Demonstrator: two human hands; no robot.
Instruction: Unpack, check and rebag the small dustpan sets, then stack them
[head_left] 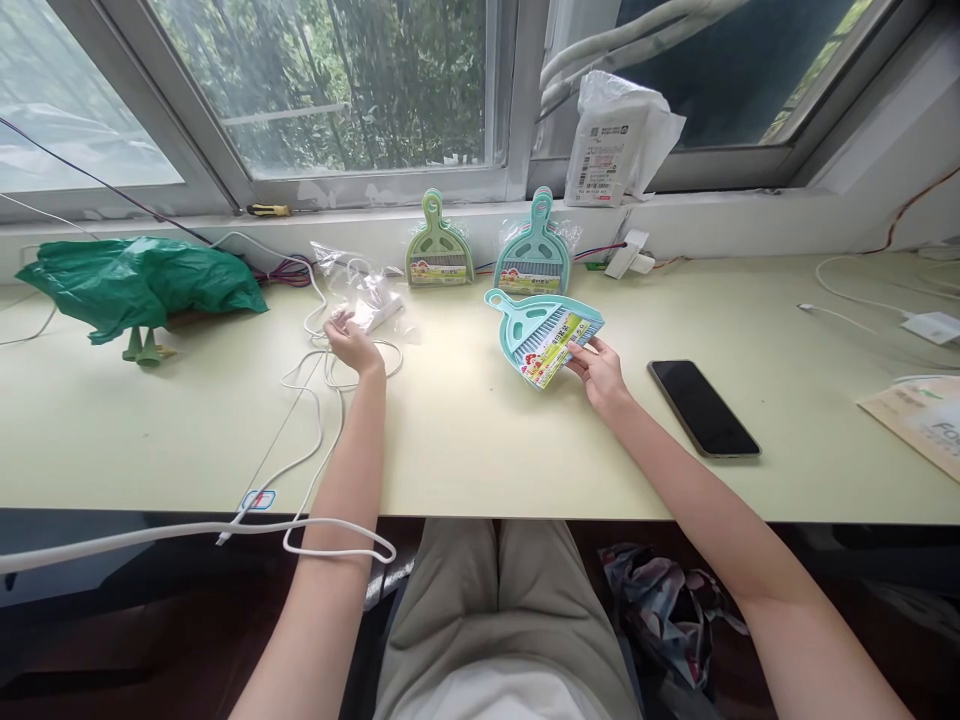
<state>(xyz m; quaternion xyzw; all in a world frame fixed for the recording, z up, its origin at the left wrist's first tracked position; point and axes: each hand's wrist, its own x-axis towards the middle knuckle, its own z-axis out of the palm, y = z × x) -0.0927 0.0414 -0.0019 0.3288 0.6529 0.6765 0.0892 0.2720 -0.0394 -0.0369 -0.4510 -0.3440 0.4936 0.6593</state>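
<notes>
My right hand (600, 375) is closed on the lower right edge of a light-blue mini dustpan and brush set (536, 330), tilted above the table. A colourful printed card covers the brush bristles. At the left, my left hand (352, 342) is at a crumpled clear plastic bag (360, 285), its fingers curled at the near edge of the plastic. What lies between those fingertips is hard to make out. Behind, a green dustpan set (439, 245) and a blue dustpan set (535, 250), both in clear wrapping, lean upright against the window ledge.
A black phone (703, 408) lies right of my right arm. White cables (319, 400) loop around my left forearm. A green plastic bag (142, 285) covers something at the left. A white package (619, 145) stands on the sill; a paper packet (919, 420) lies far right.
</notes>
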